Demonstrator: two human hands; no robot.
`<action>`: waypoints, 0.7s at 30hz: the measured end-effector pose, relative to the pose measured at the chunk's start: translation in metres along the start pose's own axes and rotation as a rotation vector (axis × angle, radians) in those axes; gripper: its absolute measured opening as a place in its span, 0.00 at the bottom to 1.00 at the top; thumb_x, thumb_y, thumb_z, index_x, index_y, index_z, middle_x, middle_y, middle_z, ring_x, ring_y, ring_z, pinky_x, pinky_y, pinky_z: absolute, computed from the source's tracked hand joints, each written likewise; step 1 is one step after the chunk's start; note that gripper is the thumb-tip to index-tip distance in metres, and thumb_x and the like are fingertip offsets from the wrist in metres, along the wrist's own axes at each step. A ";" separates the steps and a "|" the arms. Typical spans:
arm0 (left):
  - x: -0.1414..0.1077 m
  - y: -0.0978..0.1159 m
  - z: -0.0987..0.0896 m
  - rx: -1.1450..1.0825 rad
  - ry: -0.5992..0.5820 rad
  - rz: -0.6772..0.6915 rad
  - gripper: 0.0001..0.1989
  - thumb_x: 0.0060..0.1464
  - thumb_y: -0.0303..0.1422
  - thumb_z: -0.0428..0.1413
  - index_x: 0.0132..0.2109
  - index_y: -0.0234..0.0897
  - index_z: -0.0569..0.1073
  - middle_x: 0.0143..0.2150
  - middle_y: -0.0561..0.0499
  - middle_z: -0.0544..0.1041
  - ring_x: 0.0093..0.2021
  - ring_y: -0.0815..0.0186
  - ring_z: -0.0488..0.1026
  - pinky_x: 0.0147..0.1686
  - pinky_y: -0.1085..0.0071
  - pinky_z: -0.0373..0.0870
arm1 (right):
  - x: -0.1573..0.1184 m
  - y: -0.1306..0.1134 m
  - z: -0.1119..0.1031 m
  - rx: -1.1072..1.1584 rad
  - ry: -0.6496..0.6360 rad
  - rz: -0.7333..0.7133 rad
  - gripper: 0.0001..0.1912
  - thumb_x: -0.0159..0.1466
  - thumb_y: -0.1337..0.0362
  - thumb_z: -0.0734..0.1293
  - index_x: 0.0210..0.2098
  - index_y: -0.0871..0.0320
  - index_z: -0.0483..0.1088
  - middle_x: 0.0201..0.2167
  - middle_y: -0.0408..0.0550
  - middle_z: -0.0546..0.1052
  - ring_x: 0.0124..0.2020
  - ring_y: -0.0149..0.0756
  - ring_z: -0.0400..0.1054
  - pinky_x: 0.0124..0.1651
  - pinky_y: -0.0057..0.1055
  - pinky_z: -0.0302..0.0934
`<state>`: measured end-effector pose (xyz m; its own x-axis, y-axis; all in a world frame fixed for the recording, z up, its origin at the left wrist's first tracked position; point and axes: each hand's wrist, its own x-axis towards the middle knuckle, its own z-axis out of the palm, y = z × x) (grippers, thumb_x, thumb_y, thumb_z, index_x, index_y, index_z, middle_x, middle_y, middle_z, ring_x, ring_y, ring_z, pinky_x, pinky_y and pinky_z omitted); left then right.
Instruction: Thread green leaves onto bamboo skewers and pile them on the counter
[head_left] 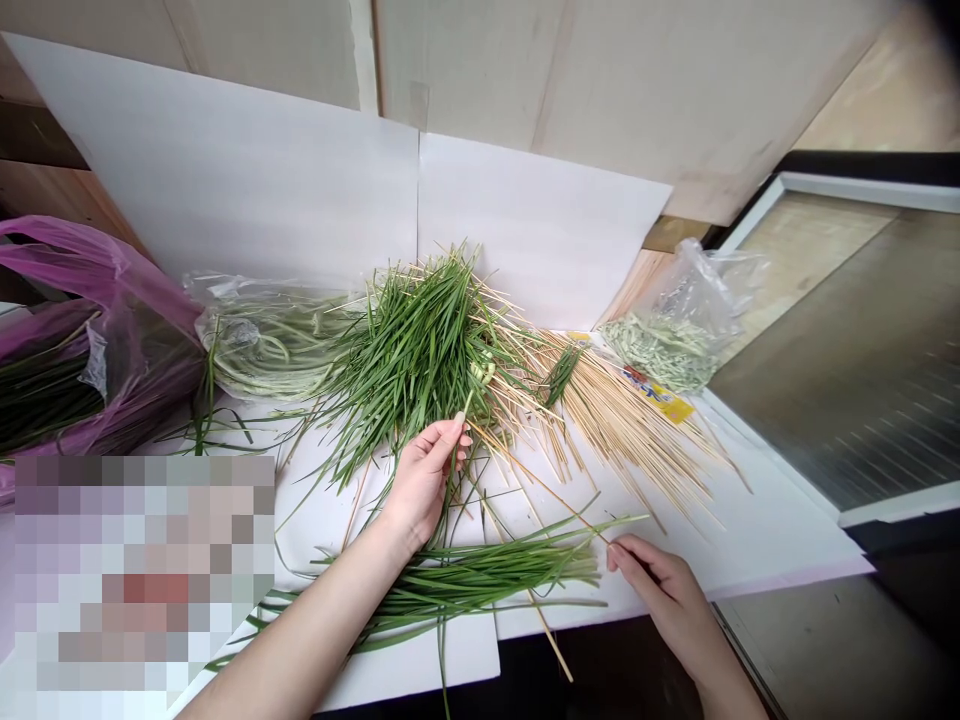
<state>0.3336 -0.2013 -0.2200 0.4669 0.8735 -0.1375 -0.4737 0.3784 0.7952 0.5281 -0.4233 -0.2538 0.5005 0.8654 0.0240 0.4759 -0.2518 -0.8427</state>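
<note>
My left hand (427, 475) is closed in a pinch around a green stem at the centre, in front of a heap of chives (420, 350). Between my two hands runs a thin brown skewer (540, 480), slanting down to the right. Its lower end is pinched in my right hand (656, 575), near the table's front edge. A bunch of loose chives (480, 580) lies across the table below my hands. Many pale skewers (630, 420) fan out behind my right hand, with a small tied green bundle (561, 375) on them.
A pink bag (157, 350) with greens stands at the left. Beside it lies a clear bag of long pale stems (270, 350). Another clear bag (675, 340) with pale green pieces sits at the back right, near a framed glass panel (847, 360). White boards (255, 170) line the back.
</note>
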 end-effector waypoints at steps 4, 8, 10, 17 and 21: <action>0.000 0.000 0.001 -0.012 0.014 0.004 0.14 0.44 0.39 0.70 0.33 0.33 0.79 0.30 0.53 0.76 0.27 0.76 0.66 0.27 0.80 0.63 | 0.000 0.000 0.001 -0.013 0.020 -0.011 0.21 0.68 0.49 0.60 0.25 0.56 0.65 0.23 0.41 0.63 0.26 0.35 0.57 0.30 0.28 0.52; 0.001 0.001 0.002 -0.023 0.006 0.002 0.15 0.43 0.39 0.70 0.32 0.32 0.79 0.28 0.53 0.74 0.26 0.76 0.65 0.27 0.80 0.63 | 0.000 -0.001 0.002 -0.018 0.035 -0.009 0.21 0.67 0.48 0.60 0.24 0.56 0.65 0.22 0.41 0.62 0.25 0.35 0.56 0.29 0.28 0.52; 0.001 0.001 0.002 -0.019 0.007 0.008 0.15 0.43 0.39 0.70 0.32 0.33 0.79 0.28 0.54 0.74 0.26 0.76 0.65 0.27 0.80 0.63 | 0.000 -0.001 0.001 -0.013 0.022 -0.009 0.21 0.67 0.48 0.60 0.25 0.56 0.65 0.22 0.42 0.62 0.26 0.36 0.56 0.30 0.28 0.52; 0.001 0.000 0.001 0.005 0.024 0.041 0.13 0.42 0.38 0.70 0.33 0.34 0.80 0.28 0.53 0.75 0.26 0.75 0.65 0.28 0.78 0.63 | 0.000 -0.001 -0.002 -0.006 -0.018 -0.007 0.21 0.68 0.49 0.60 0.26 0.55 0.65 0.23 0.42 0.63 0.27 0.36 0.57 0.31 0.29 0.53; 0.001 0.000 0.001 0.043 0.049 0.065 0.12 0.42 0.37 0.70 0.32 0.34 0.81 0.28 0.53 0.75 0.28 0.73 0.67 0.31 0.77 0.63 | 0.000 0.000 -0.002 -0.023 -0.012 -0.017 0.21 0.68 0.49 0.60 0.26 0.56 0.66 0.23 0.43 0.64 0.27 0.37 0.58 0.31 0.28 0.55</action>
<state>0.3347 -0.2005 -0.2191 0.3987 0.9101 -0.1131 -0.4688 0.3082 0.8278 0.5294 -0.4241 -0.2527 0.4833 0.8749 0.0318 0.5010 -0.2466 -0.8295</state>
